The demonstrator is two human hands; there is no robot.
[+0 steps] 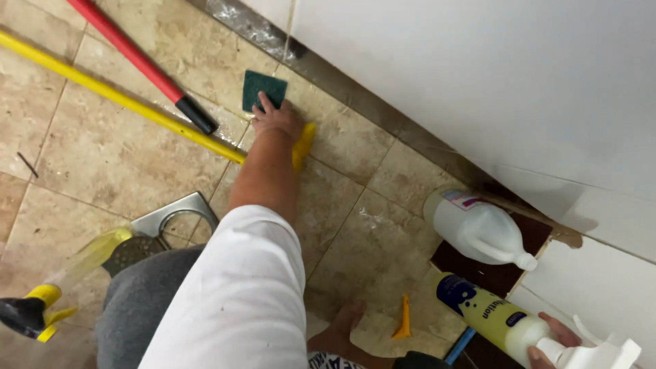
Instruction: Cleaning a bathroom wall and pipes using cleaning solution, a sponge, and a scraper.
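Now, L hand (275,119): fingers flat, pressing green scrub pad (263,89) on floor tile (102,150) by wall base.
R hand (557,338): wrapped round yellow spray bottle (502,320).
Risk: wet tile, pad may skid; spray could drift onto skin.

— What do we see at our hands?
— Our left hand (275,117) presses a green scouring pad (263,89) onto the tiled floor (109,154); our right hand (555,339) grips a yellow spray bottle (495,316).

Left hand (275,117) reaches forward, flat; right hand (555,339) curled low.
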